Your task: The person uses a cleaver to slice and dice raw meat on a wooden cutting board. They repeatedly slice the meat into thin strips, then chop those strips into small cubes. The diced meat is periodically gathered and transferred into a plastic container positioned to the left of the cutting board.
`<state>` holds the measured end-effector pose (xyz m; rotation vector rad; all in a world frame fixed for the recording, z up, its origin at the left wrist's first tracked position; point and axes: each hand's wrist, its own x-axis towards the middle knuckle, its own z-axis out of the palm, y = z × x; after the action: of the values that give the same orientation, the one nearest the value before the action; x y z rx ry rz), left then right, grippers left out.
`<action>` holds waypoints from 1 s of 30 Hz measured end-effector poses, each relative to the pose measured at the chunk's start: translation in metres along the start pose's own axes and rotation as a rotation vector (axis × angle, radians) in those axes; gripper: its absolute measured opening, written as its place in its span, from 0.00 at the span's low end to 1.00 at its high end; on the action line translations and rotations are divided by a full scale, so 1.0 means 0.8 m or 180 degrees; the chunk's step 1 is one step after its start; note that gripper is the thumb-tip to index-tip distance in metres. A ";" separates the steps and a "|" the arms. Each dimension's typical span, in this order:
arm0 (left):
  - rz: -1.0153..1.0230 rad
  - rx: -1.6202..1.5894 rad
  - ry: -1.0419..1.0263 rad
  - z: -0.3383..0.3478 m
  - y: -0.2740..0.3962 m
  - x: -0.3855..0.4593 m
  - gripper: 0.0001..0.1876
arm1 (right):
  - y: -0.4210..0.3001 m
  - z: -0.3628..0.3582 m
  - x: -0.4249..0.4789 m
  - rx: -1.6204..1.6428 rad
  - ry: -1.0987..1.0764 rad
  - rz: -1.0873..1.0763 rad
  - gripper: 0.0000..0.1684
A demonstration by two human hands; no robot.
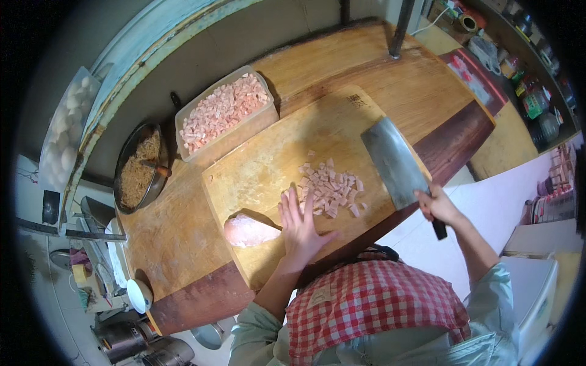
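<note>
My right hand grips the dark handle of a wide Chinese cleaver, whose blade lies over the right edge of the wooden cutting board. With fingers spread, my left hand is at the left edge of a pile of diced pale pink meat; whether the fingertips touch the dice I cannot tell. Just left of that hand rests a whole pale piece of raw meat, likely a chicken breast.
Behind the board stands a plastic container full of diced meat. A dark bowl of brown crumbly food with a wooden-handled utensil sits left of it. A small white bowl is at the table's left corner. A metal post rises from the back right.
</note>
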<state>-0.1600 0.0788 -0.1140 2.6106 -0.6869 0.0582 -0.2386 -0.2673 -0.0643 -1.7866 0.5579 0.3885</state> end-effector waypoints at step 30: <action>0.0785 -0.0786 0.1232 -0.186 -0.152 0.314 0.24 | -0.329 0.259 0.181 0.1140 -0.1198 -0.0838 0.06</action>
<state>0.1283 0.1215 0.0091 2.1805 -0.8089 0.5056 0.0328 -0.0354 0.0122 -1.3739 0.1126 0.4009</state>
